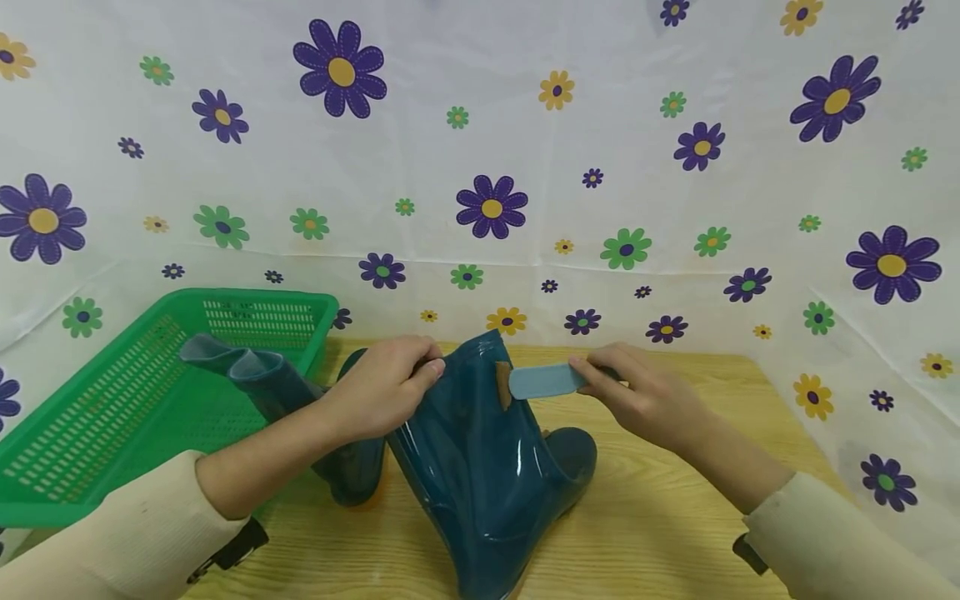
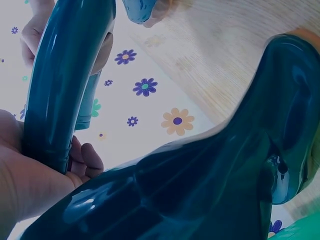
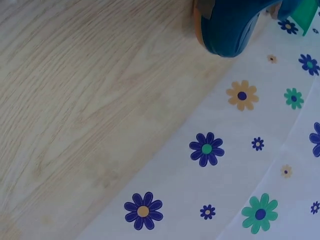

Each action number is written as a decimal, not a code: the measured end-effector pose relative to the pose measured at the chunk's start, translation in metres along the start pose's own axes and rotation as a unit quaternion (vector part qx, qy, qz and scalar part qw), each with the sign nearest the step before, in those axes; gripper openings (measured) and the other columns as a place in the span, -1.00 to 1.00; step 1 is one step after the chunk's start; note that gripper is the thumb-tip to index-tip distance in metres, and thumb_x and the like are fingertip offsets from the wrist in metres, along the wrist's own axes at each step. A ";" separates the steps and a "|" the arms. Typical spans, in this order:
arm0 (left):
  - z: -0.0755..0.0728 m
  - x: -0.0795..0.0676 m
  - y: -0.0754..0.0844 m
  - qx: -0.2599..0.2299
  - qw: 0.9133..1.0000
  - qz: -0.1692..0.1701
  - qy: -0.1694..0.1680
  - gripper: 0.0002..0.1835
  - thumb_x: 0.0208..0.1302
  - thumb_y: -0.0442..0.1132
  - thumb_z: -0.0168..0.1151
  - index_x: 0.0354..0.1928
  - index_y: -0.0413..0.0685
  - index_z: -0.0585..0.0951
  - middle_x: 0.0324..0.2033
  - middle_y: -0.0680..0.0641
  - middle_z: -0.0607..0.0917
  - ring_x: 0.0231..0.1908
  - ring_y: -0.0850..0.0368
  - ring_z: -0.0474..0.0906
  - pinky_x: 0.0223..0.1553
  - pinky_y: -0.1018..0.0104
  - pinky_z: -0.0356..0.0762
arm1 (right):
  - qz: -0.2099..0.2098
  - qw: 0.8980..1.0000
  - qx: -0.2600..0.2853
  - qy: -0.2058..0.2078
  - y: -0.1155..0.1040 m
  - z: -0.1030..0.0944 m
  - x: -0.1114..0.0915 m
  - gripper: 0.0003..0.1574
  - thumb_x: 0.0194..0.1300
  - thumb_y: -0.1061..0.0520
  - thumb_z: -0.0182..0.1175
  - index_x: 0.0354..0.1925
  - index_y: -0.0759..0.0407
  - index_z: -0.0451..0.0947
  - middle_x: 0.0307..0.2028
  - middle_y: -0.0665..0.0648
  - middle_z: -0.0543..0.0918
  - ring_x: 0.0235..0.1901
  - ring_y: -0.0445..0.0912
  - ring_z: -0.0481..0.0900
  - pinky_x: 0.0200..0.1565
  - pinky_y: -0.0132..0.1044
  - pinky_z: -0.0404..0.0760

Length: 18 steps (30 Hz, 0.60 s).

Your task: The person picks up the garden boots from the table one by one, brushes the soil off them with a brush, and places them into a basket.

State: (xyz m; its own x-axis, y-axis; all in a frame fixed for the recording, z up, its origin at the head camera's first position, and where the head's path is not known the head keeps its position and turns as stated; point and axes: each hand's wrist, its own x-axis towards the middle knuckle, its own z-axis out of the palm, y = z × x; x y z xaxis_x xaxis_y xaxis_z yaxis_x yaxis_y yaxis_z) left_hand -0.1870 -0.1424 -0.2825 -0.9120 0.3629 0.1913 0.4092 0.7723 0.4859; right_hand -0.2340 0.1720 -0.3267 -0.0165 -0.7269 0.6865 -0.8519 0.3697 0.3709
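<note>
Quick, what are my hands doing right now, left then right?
Left hand: closed, holding a dark teal rain boot near its top.
Right hand: closed, holding a flat light-blue tool.

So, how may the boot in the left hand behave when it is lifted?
The boot is probably rather bendy, since its side shows soft folds. It could also be slippery to hold, because it looks so glossy.

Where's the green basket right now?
In the head view, the green basket is at the far left, partly behind the person's left sleeve, with a blue boot by its right edge.
</note>
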 end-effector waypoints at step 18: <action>-0.001 -0.002 -0.002 0.000 0.999 -0.034 -0.008 -0.81 0.42 -0.23 -0.06 -0.22 -0.10 0.55 -0.46 -0.01 0.53 -0.40 0.13 0.44 -0.29 0.29 0.45 | -0.116 0.989 0.081 0.035 -0.054 -0.002 0.013 -0.66 0.37 0.12 0.05 -0.06 0.33 0.59 -0.30 0.13 0.62 -0.38 -0.12 0.55 -0.28 -0.42 0.58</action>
State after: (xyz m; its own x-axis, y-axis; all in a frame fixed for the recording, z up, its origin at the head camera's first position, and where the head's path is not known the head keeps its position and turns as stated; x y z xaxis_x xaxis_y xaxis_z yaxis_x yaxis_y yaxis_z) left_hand -0.1860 -0.1450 -0.2824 -0.9373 0.3173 0.1440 0.3458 0.7956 0.4975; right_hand -0.1867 0.1439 -0.3368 0.2199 -0.7379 0.6381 -0.9016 0.0961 0.4218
